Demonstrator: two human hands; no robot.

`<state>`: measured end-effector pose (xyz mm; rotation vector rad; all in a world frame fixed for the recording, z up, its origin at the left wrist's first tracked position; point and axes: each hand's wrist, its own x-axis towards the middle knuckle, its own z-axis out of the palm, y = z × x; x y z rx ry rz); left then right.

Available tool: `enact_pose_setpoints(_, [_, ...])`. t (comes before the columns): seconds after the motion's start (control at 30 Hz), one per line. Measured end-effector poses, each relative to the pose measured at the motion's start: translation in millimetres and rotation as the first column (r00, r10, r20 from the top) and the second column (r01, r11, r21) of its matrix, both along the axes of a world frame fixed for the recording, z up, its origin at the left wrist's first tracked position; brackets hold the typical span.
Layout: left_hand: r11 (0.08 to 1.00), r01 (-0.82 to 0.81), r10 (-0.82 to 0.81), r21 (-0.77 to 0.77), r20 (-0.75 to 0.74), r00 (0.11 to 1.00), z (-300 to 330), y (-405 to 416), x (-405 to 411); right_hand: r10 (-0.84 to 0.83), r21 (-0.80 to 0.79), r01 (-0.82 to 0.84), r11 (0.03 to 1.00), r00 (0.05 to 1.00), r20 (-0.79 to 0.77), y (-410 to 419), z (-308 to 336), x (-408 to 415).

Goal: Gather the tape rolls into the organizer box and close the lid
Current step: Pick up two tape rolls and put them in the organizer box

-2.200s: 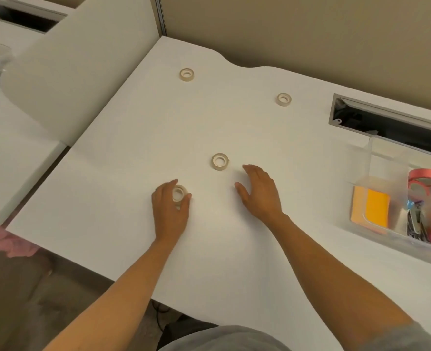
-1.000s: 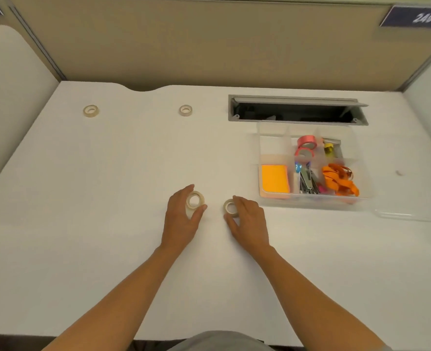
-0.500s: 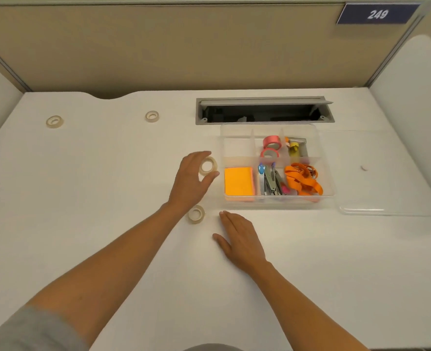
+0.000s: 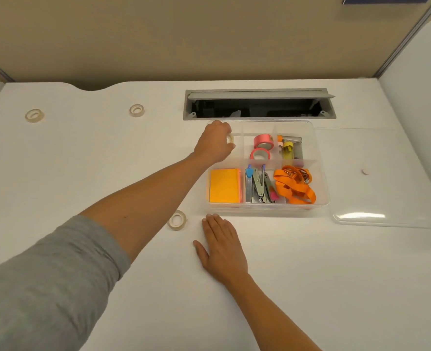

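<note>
My left hand (image 4: 214, 144) grips a beige tape roll (image 4: 230, 138) over the back-left compartment of the clear organizer box (image 4: 320, 173). Two pink tape rolls (image 4: 261, 147) sit in the back middle compartment. My right hand (image 4: 223, 248) lies flat and empty on the desk, in front of the box. A beige tape roll (image 4: 177, 220) lies just left of its fingers. Two further beige rolls rest at the back left, one roll (image 4: 34, 115) near the edge and another roll (image 4: 136, 110) nearer the middle. The clear lid (image 4: 376, 178) lies flat to the right of the box.
The box also holds an orange sticky-note pad (image 4: 225, 185), staplers (image 4: 258, 184), an orange strap (image 4: 295, 184) and a yellow item (image 4: 289, 149). A grey cable slot (image 4: 258, 103) opens in the desk behind the box. Beige partition walls enclose the white desk.
My left hand has carried its tape roll forward and right, from beside the box to over its back-left compartment. My right hand stays flat near the loose roll.
</note>
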<state>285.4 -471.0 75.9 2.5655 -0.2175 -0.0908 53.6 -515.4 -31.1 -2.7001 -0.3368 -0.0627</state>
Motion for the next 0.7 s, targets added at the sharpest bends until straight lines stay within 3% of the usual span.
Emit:
enact_pose_setpoints(0.23, [0.985,0.028,-0.009,0.172,-0.107,0.994,-17,-25,19,0.007,0.007,-0.007,1.0,1.0,-0.022,0,-1,0])
enact_pose_setpoints(0.47, [0.969,0.088,-0.028,0.23,-0.252,0.967,-20,-29,26,-0.002,-0.02,0.002,1.0,0.999,-0.039,0,2,2])
enact_pose_setpoints(0.7, [0.965,0.105,-0.041,0.242,-0.257,0.966,-16,-24,24,-0.009,-0.034,0.008,0.999,0.999,-0.036,1,3,0])
